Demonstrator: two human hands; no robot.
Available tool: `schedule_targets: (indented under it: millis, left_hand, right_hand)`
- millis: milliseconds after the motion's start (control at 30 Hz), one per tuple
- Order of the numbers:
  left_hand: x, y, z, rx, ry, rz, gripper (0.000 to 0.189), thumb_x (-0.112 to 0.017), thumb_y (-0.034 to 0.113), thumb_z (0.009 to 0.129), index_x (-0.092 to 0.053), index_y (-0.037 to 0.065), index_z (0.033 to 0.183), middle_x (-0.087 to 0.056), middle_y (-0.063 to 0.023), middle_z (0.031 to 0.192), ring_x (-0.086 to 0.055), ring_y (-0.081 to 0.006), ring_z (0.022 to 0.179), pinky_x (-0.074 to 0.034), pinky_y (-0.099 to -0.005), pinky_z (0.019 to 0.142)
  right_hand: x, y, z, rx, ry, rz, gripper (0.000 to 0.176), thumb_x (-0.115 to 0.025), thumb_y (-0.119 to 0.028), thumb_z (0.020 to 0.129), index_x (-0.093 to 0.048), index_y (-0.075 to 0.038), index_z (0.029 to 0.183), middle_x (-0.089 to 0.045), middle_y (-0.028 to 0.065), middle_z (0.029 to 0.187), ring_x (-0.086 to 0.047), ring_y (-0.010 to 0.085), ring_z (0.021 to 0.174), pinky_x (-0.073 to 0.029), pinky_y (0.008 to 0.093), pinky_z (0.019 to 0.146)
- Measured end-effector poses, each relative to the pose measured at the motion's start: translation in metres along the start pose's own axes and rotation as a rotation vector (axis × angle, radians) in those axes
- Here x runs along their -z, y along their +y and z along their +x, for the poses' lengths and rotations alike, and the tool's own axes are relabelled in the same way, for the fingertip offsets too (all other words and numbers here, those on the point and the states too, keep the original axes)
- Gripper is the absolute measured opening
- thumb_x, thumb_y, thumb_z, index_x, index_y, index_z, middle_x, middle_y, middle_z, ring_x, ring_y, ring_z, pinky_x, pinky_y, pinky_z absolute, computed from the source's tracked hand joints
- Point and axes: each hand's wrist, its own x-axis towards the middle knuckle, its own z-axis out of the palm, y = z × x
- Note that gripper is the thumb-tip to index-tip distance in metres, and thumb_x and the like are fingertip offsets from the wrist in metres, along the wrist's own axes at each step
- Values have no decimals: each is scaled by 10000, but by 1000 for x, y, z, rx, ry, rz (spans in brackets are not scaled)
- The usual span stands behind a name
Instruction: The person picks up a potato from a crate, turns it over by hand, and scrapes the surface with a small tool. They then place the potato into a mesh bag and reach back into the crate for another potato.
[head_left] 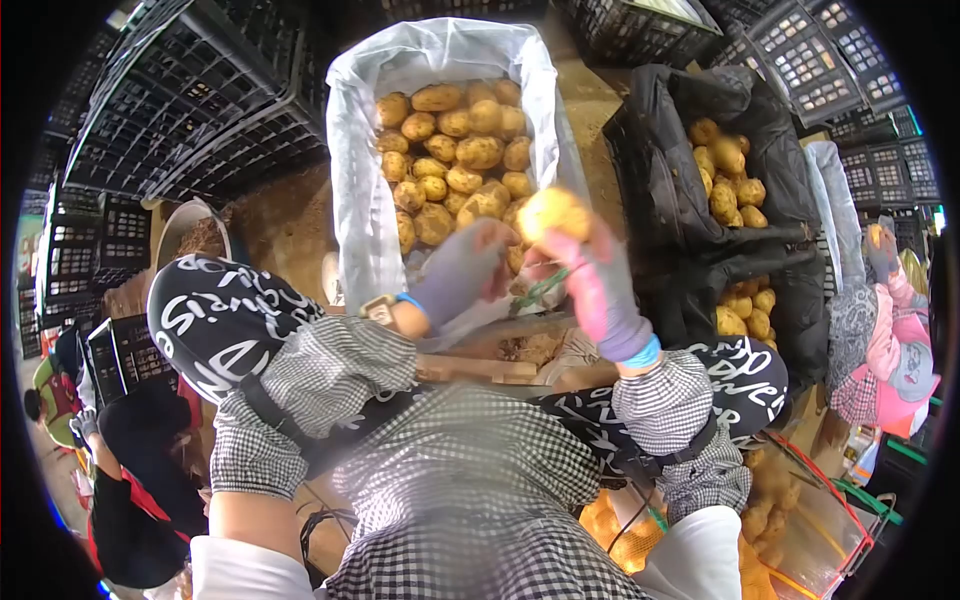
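Observation:
A pale yellow potato [555, 213] sits in the fingers of my right hand [603, 290], raised over the near right part of a lined crate. My left hand [462, 270] is over the crate's near side, its fingers bent but apart, with nothing visible in them. Both hands wear greyish-purple gloves. The crate liner [350, 170] is whitish plastic folded over the rim, and many brown-yellow potatoes [480, 150] lie inside. A thin green strip [540, 290] shows between my hands at the near edge.
Black-lined crates [640, 140] with potatoes stand to the right. Stacked black crates [210, 100] rise at the left, near a bucket [190, 225]. One co-worker [885, 340] is at far right, another [130, 480] at far left. A yellow net sack [620, 530] lies beside my legs.

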Motion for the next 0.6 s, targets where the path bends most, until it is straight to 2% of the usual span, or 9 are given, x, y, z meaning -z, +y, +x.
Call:
schedule_targets:
  millis: [33,67,200,267,300,333,433,533,600]
  left_hand:
    - [-3,-50,20,-478,184,450,278,-546,306,987,-590,57,1105,-671,-185,973,-663,-259,916,-521,-385,813]
    - [1,-62,24,-507,247,721,327,-568,320,953,-589,58,1146,-653,-200,1063,-647,-297,981,-501,-426,867]
    - [48,-52,57,-119,277,1178,447,-591,360,892,-586,74,1235,-593,-175,1277,-596,-364,1132,-436,-511,978]
    - [94,-50,84,-227,540,1111,373,-574,321,894,-618,66,1162,-669,-170,1123,-649,-340,1032,-489,-479,911]
    - [131,-51,106,-510,558,952,297,-583,293,901,-635,56,1072,-699,-163,880,-690,-298,852,-537,-419,770]
    - [129,-16,83,-372,591,579,260,-594,252,906,-645,48,1060,-670,-148,714,-687,-269,703,-537,-379,645]
    - [153,-24,114,-583,588,359,267,-575,227,908,-642,40,1087,-679,-150,753,-683,-242,692,-537,-377,645]
    - [143,-65,149,-153,356,589,407,-618,298,867,-646,30,1172,-709,-179,838,-696,-306,776,-552,-403,748]
    - [108,-78,141,-215,365,866,459,-672,315,833,-625,-34,1128,-698,-255,998,-680,-388,970,-526,-455,849]
  right_hand:
    - [6,-4,4,-3,68,11,442,-693,-223,921,-574,-28,1300,-666,56,1098,-661,150,878,-561,282,747]
    - [12,-8,6,15,126,65,401,-687,-231,919,-601,-33,1256,-672,57,1090,-665,160,880,-561,289,756]
    - [48,-12,9,47,336,237,329,-689,-199,907,-630,-40,1189,-672,69,1087,-672,201,882,-564,317,780]
    - [60,-17,7,60,397,313,312,-696,-146,896,-633,-56,1188,-672,56,1082,-675,213,851,-563,323,769]
    - [61,-18,5,97,409,284,313,-698,-147,895,-634,-56,1187,-672,57,1084,-676,212,853,-563,323,770]
    - [63,-21,3,138,421,255,313,-699,-147,893,-634,-57,1187,-673,58,1087,-676,212,855,-563,322,770]
    - [71,-23,1,205,448,232,334,-704,-145,892,-626,-48,1203,-676,61,1087,-678,206,854,-563,318,766]
    - [71,-26,-6,235,462,229,358,-706,-136,893,-613,-38,1224,-679,68,1080,-680,196,832,-566,307,741]
    - [63,-36,-13,272,532,134,373,-706,-127,893,-603,-28,1238,-678,81,1075,-680,189,814,-570,300,724]
